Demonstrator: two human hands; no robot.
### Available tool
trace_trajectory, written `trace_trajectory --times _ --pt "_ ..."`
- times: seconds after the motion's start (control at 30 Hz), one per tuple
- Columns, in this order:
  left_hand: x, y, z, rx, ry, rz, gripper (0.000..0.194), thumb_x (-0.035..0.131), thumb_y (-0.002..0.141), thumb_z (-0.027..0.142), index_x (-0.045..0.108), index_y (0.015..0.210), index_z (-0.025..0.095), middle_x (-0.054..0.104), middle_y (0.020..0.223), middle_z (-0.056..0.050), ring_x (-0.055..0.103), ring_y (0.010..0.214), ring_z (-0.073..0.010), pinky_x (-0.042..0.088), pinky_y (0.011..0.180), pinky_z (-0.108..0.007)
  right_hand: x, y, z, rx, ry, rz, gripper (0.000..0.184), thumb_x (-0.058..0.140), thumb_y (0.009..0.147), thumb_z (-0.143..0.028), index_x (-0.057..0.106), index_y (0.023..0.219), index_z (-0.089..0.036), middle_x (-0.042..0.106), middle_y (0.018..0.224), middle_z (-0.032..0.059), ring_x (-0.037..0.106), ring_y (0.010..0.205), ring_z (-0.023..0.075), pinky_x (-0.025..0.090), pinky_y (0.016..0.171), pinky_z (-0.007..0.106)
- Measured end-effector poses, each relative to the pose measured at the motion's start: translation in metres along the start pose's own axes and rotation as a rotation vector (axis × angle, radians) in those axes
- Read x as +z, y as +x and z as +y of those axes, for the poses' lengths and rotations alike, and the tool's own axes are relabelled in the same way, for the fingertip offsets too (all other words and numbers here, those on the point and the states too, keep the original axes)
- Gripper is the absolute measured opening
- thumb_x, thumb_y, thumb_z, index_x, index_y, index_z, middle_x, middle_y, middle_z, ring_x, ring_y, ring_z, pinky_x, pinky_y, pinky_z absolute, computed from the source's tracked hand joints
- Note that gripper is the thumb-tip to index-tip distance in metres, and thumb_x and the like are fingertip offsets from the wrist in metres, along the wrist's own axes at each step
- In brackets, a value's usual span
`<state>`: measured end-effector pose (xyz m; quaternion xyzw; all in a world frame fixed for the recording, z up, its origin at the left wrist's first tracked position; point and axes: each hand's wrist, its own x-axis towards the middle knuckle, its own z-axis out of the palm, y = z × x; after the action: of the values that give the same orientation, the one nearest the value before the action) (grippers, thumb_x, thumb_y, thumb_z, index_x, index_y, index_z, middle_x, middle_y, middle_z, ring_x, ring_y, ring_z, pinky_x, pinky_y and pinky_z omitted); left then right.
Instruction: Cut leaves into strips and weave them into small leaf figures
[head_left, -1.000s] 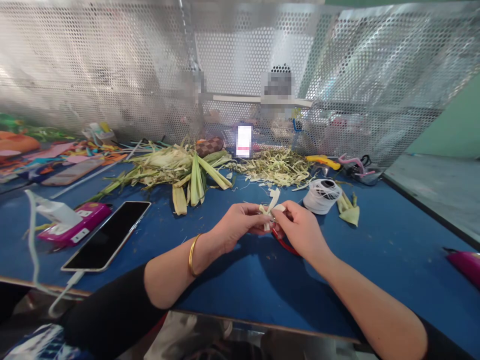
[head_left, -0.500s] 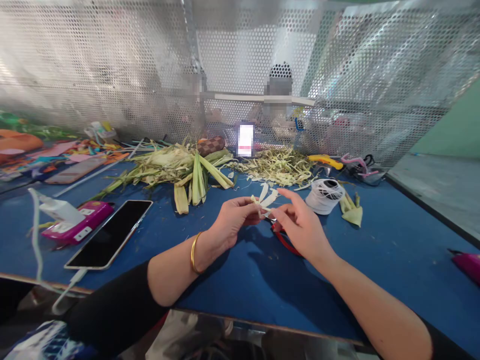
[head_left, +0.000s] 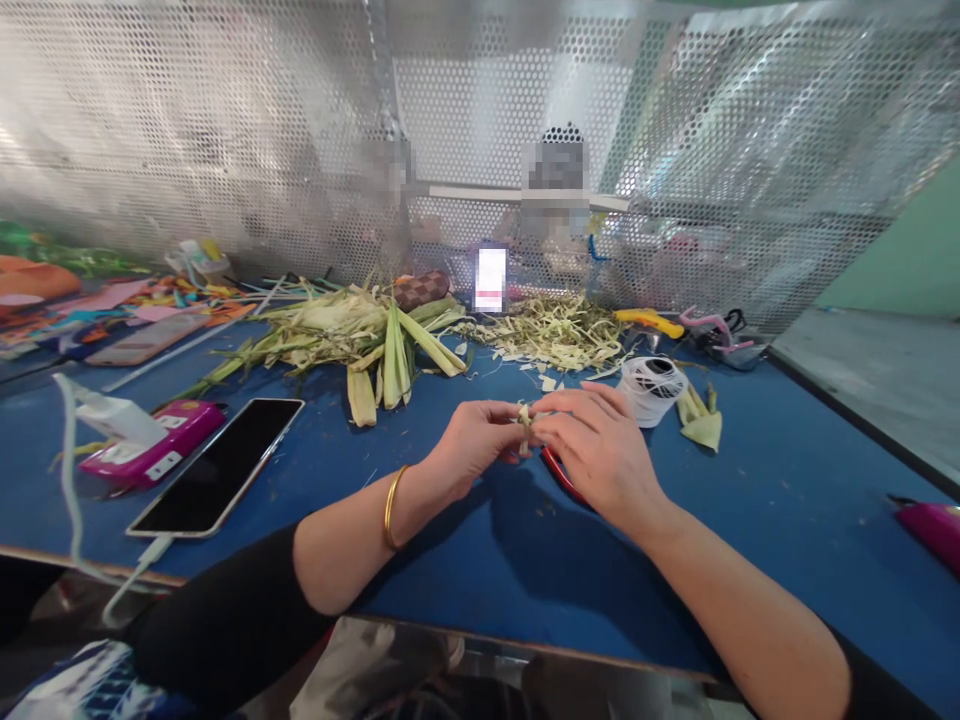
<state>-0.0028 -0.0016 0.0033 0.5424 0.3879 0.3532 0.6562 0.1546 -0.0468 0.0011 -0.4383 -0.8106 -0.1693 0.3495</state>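
Nearest, at the lower left, a white cable (head_left: 73, 510) runs to a phone (head_left: 217, 468) lying face up with a dark screen. Beside it is a purple power strip (head_left: 184, 435) with a white charger (head_left: 124, 415); any small print there is too blurred to read. At the right edge a purple object (head_left: 930, 528) is partly cut off.

Above the blue table (head_left: 450, 570), the left hand (head_left: 476, 445) pinches a small pale husk piece (head_left: 524, 425) between thumb and fingers. The right hand (head_left: 604, 450) meets it from the other side, fingers bent and close together; its thumb is hidden, so whether it pinches too cannot be told. This hand covers part of a red handle (head_left: 562, 475) beneath it and overlaps the edge of a white thread spool (head_left: 651, 393). A folded husk (head_left: 701, 425) lies just right of the spool.

Farther back are a heap of husks (head_left: 322, 335) and a pile of shreds (head_left: 562, 335), with a yellow-handled tool (head_left: 651, 322) at their right. Behind the heap rests a brown checkered case (head_left: 421, 290), its pattern bearing no legible name. Beyond, a lit screen (head_left: 490, 278) glows, its content pixelated, before the perforated metal mesh (head_left: 247, 130).
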Motion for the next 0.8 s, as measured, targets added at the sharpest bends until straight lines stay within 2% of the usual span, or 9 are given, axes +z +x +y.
trace_trajectory --times 0.07,0.17,0.3,0.47,0.57,0.63,0.73,0.8 --pt "-0.001 -0.001 0.002 -0.012 0.030 -0.061 0.009 0.064 0.061 0.014 0.069 0.069 0.013 0.063 0.060 0.000 0.054 0.053 -0.0071 0.045 0.055 -0.019 0.000 0.000 0.003 0.053 0.041 -0.021 0.018 0.046 0.093 -0.018 0.061 0.085 -0.023 0.071 0.098 0.0024 0.063 0.094 0.0170 0.032 0.100 0.039" --pt "-0.003 -0.002 0.004 -0.013 0.096 -0.143 0.011 0.061 0.063 0.015 0.070 0.069 0.014 0.065 0.062 -0.001 0.054 0.054 -0.0078 0.044 0.055 -0.019 0.000 -0.001 0.006 0.134 0.070 -0.089 0.016 0.045 0.093 -0.019 0.056 0.082 -0.021 0.070 0.084 0.0017 0.064 0.082 0.0172 0.034 0.096 0.039" --pt "-0.005 -0.003 0.006 -0.033 0.156 -0.226 0.010 0.057 0.063 0.015 0.067 0.063 0.014 0.063 0.059 0.000 0.053 0.053 -0.0079 0.045 0.056 -0.020 0.000 -0.001 0.007 0.256 0.085 -0.181 0.014 0.046 0.092 -0.024 0.053 0.080 -0.021 0.065 0.072 0.0020 0.059 0.070 0.0183 0.040 0.077 0.033" --pt "-0.003 -0.003 0.006 -0.072 0.125 -0.251 0.009 0.061 0.067 0.021 0.066 0.063 0.014 0.063 0.059 -0.001 0.055 0.055 -0.0093 0.048 0.061 -0.023 0.002 -0.002 0.005 0.492 0.191 -0.261 0.014 0.048 0.088 -0.031 0.052 0.079 -0.022 0.061 0.064 -0.0002 0.054 0.059 0.0166 0.035 0.057 0.027" --pt "-0.001 -0.002 0.003 -0.064 0.123 -0.211 0.015 0.071 0.065 0.027 0.070 0.072 0.013 0.067 0.066 -0.003 0.059 0.060 -0.0109 0.049 0.064 -0.024 0.007 -0.004 0.004 0.609 0.287 -0.233 0.016 0.050 0.087 -0.032 0.052 0.075 -0.021 0.060 0.063 -0.0012 0.053 0.057 0.0150 0.036 0.055 0.026" --pt "0.000 -0.002 0.000 -0.079 0.103 -0.171 0.019 0.075 0.063 0.028 0.070 0.074 0.012 0.069 0.069 -0.004 0.061 0.062 -0.0118 0.050 0.066 -0.025 0.009 -0.004 0.006 0.638 0.326 -0.208 0.018 0.051 0.086 -0.033 0.053 0.073 -0.021 0.059 0.061 -0.0016 0.053 0.057 0.0148 0.038 0.055 0.026" --pt "-0.003 0.000 -0.001 -0.115 0.007 -0.121 0.019 0.077 0.063 0.027 0.068 0.071 0.012 0.070 0.070 -0.006 0.062 0.060 -0.0115 0.052 0.066 -0.026 0.004 -0.002 0.010 0.583 0.316 -0.082 0.018 0.050 0.089 -0.033 0.058 0.080 -0.021 0.063 0.071 0.0013 0.057 0.065 0.0165 0.042 0.060 0.027" --pt "-0.005 0.000 0.000 -0.140 -0.075 -0.089 0.019 0.078 0.064 0.026 0.066 0.070 0.011 0.070 0.071 -0.007 0.062 0.059 -0.0114 0.052 0.065 -0.026 -0.002 0.000 0.014 0.466 0.257 0.054 0.015 0.052 0.089 -0.032 0.062 0.088 -0.021 0.066 0.084 0.0047 0.061 0.077 0.0188 0.045 0.070 0.031"
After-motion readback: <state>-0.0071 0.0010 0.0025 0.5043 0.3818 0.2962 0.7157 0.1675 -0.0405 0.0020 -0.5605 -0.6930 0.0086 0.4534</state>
